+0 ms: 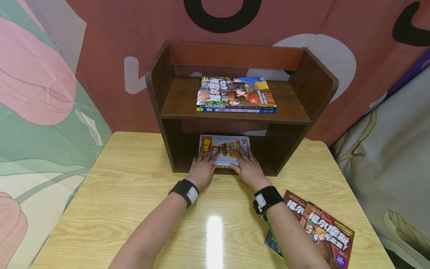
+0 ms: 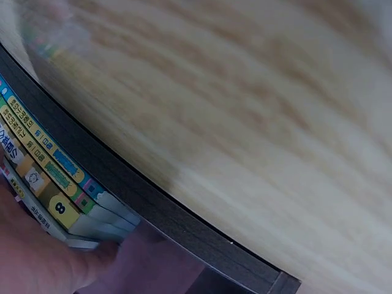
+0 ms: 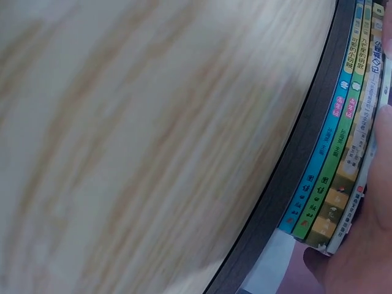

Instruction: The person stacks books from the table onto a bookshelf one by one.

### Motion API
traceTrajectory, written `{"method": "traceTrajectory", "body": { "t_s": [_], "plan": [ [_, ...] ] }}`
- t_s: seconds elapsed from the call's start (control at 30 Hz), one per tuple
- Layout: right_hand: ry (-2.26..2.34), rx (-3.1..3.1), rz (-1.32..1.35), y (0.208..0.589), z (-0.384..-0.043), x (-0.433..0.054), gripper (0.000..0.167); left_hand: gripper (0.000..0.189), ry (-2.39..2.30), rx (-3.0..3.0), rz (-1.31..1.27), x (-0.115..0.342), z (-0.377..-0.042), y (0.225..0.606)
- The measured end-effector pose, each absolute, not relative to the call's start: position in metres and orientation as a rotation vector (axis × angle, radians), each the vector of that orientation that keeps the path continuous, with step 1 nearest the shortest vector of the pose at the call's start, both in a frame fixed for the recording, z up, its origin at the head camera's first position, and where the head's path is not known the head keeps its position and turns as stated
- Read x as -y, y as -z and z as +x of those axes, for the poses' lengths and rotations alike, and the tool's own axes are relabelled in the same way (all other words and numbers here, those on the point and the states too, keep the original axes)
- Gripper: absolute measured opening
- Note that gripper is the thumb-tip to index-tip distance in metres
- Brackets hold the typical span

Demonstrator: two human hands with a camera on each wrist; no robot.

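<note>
On the lower shelf a stack of several picture books (image 1: pixel 226 148) lies flat, a bright illustrated cover on top. My left hand (image 1: pixel 201 170) rests on the left part of this cover, fingers straight and spread, thumb near the front edge. Across from it, my right hand (image 1: pixel 249 170) lies on the right part with its fingers extended. In the left wrist view, the book spines (image 2: pixel 49 174) show beside the left hand's thumb (image 2: pixel 92 260). Blue, green and tan spines (image 3: pixel 334 153) line up near the shelf's front edge in the right wrist view, close to the right hand (image 3: pixel 364 245).
A dark brown two-tier bookshelf (image 1: pixel 235 118) stands on the light wooden table (image 1: pixel 134 194). Its upper tier holds a stack of comic books (image 1: pixel 236 93). Red-covered books (image 1: pixel 327 233) lie overlapping at the right, partly behind the right forearm. A printed cloth (image 1: pixel 111 93) hangs behind.
</note>
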State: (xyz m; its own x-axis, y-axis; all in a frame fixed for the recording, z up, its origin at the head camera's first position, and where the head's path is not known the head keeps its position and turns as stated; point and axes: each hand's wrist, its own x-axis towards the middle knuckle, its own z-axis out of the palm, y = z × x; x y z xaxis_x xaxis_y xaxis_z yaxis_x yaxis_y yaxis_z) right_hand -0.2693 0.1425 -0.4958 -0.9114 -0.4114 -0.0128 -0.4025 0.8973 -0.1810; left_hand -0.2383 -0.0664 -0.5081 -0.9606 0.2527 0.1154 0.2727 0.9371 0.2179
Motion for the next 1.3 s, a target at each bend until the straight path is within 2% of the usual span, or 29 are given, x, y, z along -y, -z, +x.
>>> {"method": "traceTrajectory", "body": {
  "t_s": [0.3,0.73,1.3],
  "plan": [
    [0.378,-3.026,-0.631,0.4947,-0.2677,-0.1424,0.073,0.051,0.383,3.004,-0.399,0.0689,-0.2412,0.5092],
    [0.638,-3.018,-0.470,0.4955,-0.2697,-0.1413,0.073,0.050,0.562,2.975,-0.322,0.0727,-0.2427,0.5150],
    [0.648,-3.048,-0.394,0.4946,-0.2706,-0.1378,0.077,0.050,0.531,2.937,-0.324,0.0709,-0.2424,0.5066]
  ]
}}
